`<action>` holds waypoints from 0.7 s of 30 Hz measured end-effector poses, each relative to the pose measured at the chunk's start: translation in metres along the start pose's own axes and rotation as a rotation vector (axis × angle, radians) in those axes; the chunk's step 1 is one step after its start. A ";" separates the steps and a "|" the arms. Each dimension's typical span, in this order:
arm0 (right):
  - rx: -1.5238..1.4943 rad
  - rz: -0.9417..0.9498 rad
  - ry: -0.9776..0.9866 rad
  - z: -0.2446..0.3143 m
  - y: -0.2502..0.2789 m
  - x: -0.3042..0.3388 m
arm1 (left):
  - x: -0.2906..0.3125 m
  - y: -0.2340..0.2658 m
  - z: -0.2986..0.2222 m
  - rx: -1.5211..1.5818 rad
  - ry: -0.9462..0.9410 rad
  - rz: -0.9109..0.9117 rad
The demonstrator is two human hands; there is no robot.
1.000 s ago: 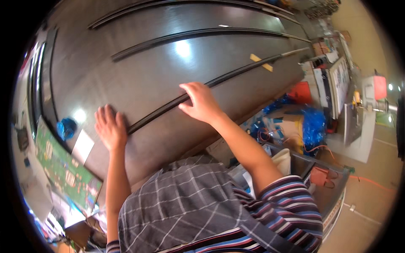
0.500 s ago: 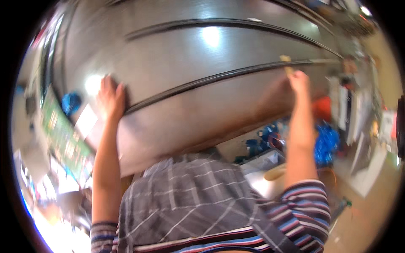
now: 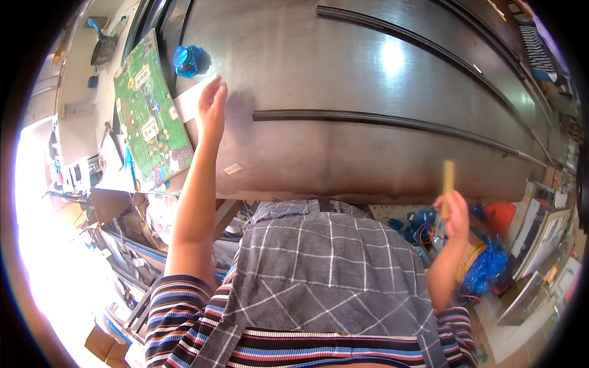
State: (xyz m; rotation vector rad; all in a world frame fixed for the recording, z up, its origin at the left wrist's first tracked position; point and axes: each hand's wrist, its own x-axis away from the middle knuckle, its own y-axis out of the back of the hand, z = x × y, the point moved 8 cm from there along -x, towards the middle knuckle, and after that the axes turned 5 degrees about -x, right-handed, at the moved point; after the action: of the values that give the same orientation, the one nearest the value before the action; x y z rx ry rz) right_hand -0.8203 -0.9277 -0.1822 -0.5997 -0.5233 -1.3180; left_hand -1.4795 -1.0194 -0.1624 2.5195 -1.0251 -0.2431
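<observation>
On the brushed-metal worktop (image 3: pixel 343 80) the left hand (image 3: pixel 211 110) rests near the front-left part of the surface, fingers stretched out flat and together, holding nothing. It lies just to the left of the near end of a long black strip (image 3: pixel 380 122), a small gap of bare metal between them. That strip runs away to the right across the worktop, curving with the lens toward the far right edge. A second black strip (image 3: pixel 392 30) lies farther back, roughly parallel and well apart from the first.

Off the front edge of the worktop, on the right side, the right hand (image 3: pixel 454 214) is raised in the air with its fingers closed around the lower end of a short tan stick (image 3: pixel 448 178), which stands nearly upright above the fist. The stick touches nothing but the hand.

To the left of the left hand lies a green printed board (image 3: pixel 150 116), tilted along the worktop's left edge, with a crumpled blue item (image 3: pixel 187 58) just behind it. A small pale label (image 3: pixel 232 168) sits on the metal near the front edge, beside the left forearm. Below the worktop on the right, blue plastic bags (image 3: pixel 488 270) and an orange object (image 3: pixel 500 218) sit among clutter. A grey checked cloth (image 3: pixel 325 270) covers the person's front, over striped sleeves.
</observation>
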 end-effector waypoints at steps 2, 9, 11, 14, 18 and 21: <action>0.054 0.105 -0.092 -0.016 -0.068 0.004 | 0.017 -0.001 0.016 -0.158 0.027 0.124; 0.336 0.553 -0.012 -0.040 -0.256 -0.004 | 0.062 -0.030 -0.042 -0.582 -0.402 0.280; 0.228 0.582 -0.060 -0.039 -0.304 -0.003 | 0.062 -0.034 -0.041 -0.594 -0.459 0.295; 0.124 0.586 -0.078 -0.032 -0.371 -0.005 | 0.057 -0.036 -0.029 -0.569 -0.497 0.264; -0.152 0.354 -0.017 -0.041 -0.412 -0.033 | 0.056 -0.034 -0.025 -0.546 -0.539 0.226; -0.059 0.246 0.078 -0.040 -0.421 -0.053 | 0.056 -0.033 -0.026 -0.536 -0.531 0.241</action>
State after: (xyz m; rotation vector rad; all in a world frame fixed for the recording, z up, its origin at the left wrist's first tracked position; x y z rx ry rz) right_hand -1.2434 -0.9763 -0.2018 -0.6373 -0.3359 -1.1208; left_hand -1.4108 -1.0292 -0.1531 1.8604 -1.2372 -1.0046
